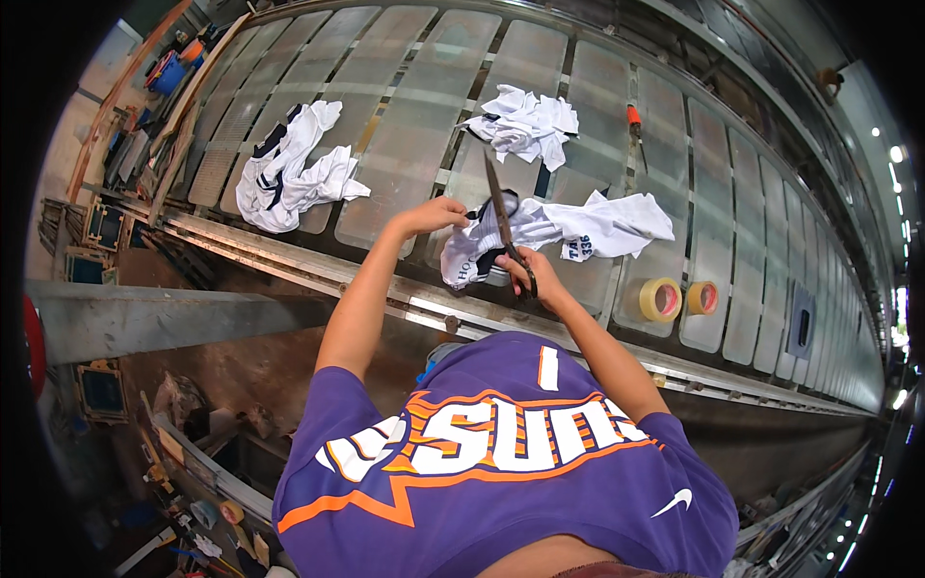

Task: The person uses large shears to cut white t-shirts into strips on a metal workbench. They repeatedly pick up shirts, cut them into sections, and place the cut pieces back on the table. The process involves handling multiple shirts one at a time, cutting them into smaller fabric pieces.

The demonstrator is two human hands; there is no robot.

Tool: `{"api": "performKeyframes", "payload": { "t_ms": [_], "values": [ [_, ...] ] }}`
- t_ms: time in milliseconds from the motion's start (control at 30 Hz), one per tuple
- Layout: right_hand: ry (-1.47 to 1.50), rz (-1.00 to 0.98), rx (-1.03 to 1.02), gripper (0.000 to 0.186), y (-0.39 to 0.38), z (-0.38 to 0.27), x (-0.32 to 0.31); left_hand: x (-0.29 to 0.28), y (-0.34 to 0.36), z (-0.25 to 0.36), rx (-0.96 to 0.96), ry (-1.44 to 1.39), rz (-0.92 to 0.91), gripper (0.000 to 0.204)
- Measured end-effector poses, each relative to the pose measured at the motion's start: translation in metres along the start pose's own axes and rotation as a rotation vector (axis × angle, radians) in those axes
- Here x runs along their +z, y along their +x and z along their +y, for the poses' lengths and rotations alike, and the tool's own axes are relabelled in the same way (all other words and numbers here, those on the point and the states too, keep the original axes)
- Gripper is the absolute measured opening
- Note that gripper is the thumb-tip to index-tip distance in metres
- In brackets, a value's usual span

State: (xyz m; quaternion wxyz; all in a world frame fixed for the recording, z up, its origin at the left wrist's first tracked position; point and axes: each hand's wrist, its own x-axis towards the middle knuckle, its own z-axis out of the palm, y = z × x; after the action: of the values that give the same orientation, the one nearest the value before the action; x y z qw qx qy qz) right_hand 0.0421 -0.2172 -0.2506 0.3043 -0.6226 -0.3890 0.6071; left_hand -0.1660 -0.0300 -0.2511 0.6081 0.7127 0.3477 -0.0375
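My left hand (437, 216) pinches a dark-edged part of the white printed garment (618, 224) lying stretched across the metal platens. My right hand (534, 274) grips a pair of large black-handled scissors (496, 197), whose long blades point up and away from me over that garment's bunched left end. Part of the right hand's fingers is behind the handles. A crumpled pile of white cloth (525, 123) lies beyond the scissors, and another white pile with navy trim (284, 178) rests to the left.
A long row of metal platens (400, 87) runs across the view. To the right sit two tape rolls (661, 316) (701, 313) and a dark rectangular object (800, 328). An orange-handled tool (634, 122) lies farther back. A steel beam (173, 318) and clutter fill the left side.
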Motion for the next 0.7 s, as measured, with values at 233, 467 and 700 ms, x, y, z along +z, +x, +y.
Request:
{"api": "performKeyframes", "payload": {
  "t_ms": [233,467,700],
  "values": [
    [0.156,0.155,-0.234,0.044,-0.031,0.037,-0.041,-0.055,-0.032,-0.065,0.027,-0.487,0.827,0.025],
    [0.052,0.141,0.025,0.051,-0.126,0.08,-0.081,0.072,0.017,-0.017,0.337,0.329,0.954,0.038],
    [0.074,-0.198,0.39,0.061,-0.178,0.094,-0.09,0.156,0.082,0.001,0.312,0.842,0.722,0.078]
  ]
}}
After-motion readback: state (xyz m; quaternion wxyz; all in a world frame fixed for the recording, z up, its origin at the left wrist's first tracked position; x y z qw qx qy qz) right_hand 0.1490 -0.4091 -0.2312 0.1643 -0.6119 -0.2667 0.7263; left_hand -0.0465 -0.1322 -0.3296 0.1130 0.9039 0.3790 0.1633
